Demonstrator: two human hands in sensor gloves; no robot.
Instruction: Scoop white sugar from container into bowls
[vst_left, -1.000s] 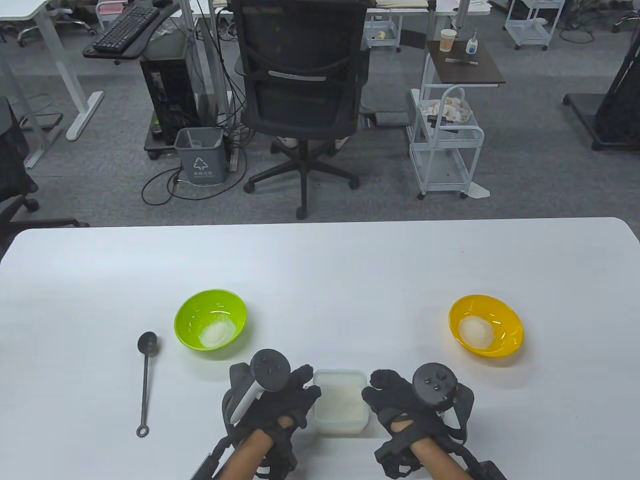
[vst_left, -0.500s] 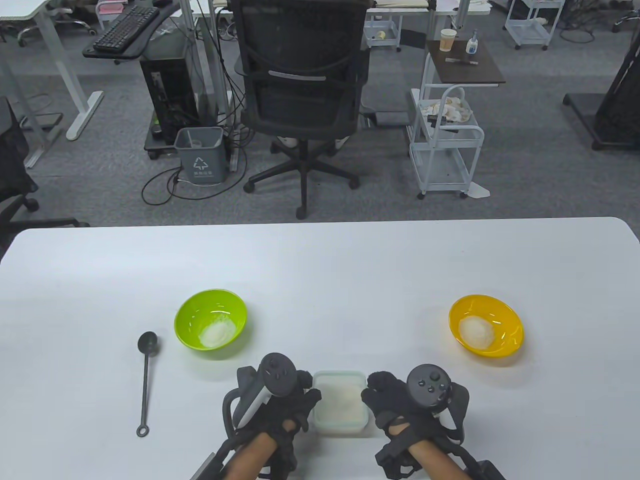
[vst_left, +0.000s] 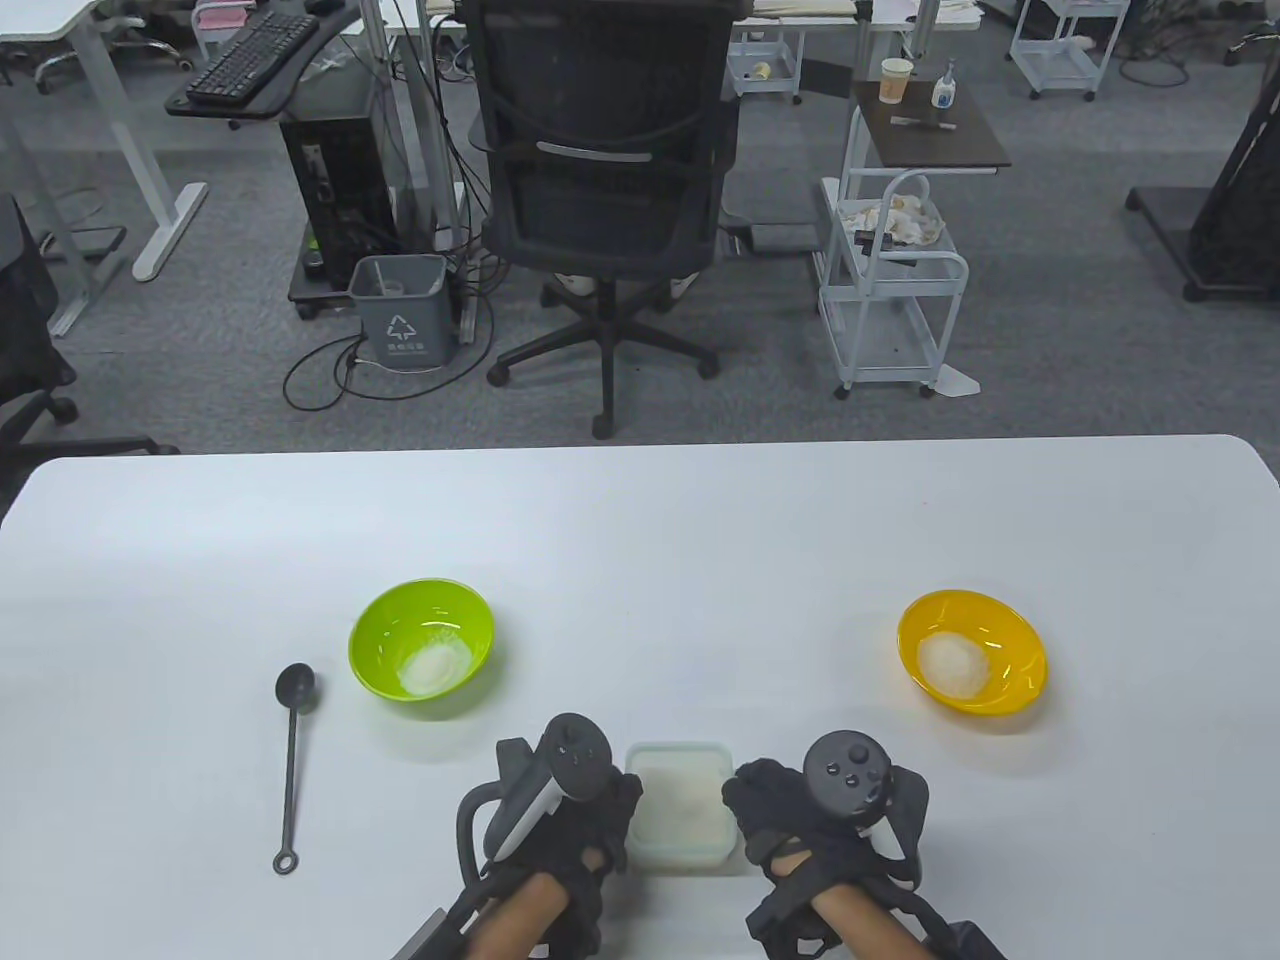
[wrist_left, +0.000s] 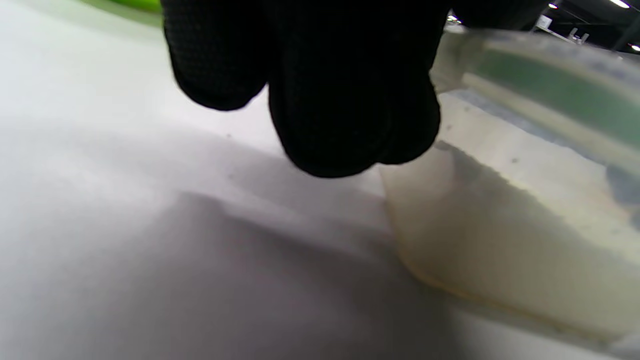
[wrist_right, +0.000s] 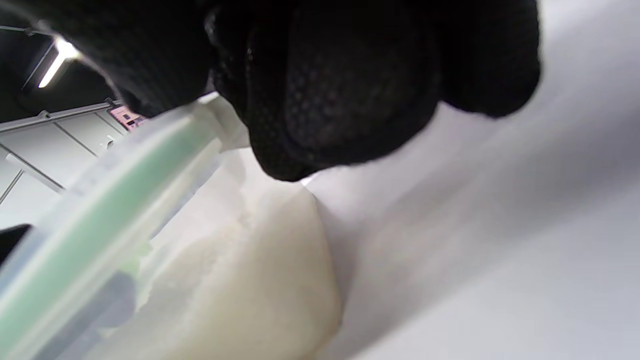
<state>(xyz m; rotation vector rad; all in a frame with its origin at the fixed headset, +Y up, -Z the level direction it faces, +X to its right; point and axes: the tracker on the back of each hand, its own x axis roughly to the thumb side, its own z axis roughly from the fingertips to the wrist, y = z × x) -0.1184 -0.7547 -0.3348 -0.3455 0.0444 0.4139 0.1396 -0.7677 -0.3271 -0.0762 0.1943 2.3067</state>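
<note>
A clear sugar container (vst_left: 680, 805) with a green-sealed lid stands near the table's front edge, white sugar inside. My left hand (vst_left: 612, 805) grips its left side and my right hand (vst_left: 748, 798) grips its right side. In the left wrist view my fingers (wrist_left: 350, 100) lie at the lid rim (wrist_left: 550, 85) above the container wall (wrist_left: 500, 225). In the right wrist view my fingers (wrist_right: 350, 90) touch the lid rim (wrist_right: 115, 170) above the container wall (wrist_right: 240, 280). A green bowl (vst_left: 380, 620) and an orange bowl (vst_left: 1012, 622) each hold a heap of sugar. A black spoon (vst_left: 290, 760) lies at the left.
The spoon lies apart from both hands, left of the green bowl. An office chair (vst_left: 600, 180) stands beyond the table's far edge. The white table (vst_left: 640, 540) stretches behind the bowls.
Both hands have drawn in closer against the container's sides and slid slightly toward the front edge. The container, bowls and spoon have stayed put.
</note>
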